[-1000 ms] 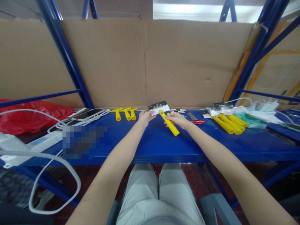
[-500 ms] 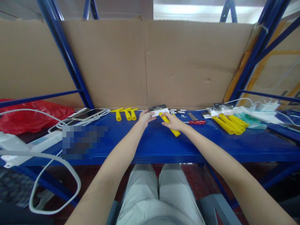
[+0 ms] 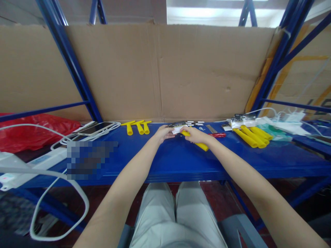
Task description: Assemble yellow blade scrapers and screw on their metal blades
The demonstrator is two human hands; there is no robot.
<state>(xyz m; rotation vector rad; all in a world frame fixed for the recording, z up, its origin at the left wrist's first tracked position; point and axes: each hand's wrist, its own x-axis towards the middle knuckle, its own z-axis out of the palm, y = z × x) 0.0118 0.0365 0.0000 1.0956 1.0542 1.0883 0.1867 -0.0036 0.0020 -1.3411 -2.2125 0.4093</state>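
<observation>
My left hand (image 3: 164,134) has its fingers closed on the edge of a small black-and-white packet (image 3: 178,128) just above the blue shelf. A yellow tubular handle (image 3: 202,146) is in my right hand (image 3: 194,135), slanting down to the right. Its upper end lies close against the packet; whether they touch cannot be made out. Behind my right hand lie black-and-white strips (image 3: 195,123), tiny white pieces (image 3: 201,128) and a flat grey strip (image 3: 211,129). A red-handled screwdriver (image 3: 218,135) lies just right of that hand.
Three yellow T-shaped tools (image 3: 129,128) stand left of my hands. Several yellow handles (image 3: 249,138) lie at right beside packets (image 3: 243,121). A phone (image 3: 94,128), cables, a white power strip (image 3: 43,163) and a red bag (image 3: 38,131) occupy the left. Cardboard (image 3: 160,69) backs the shelf.
My right hand has shifted slightly right with the yellow handle. The packet in my left hand has moved a little right and down and now shows flatter.
</observation>
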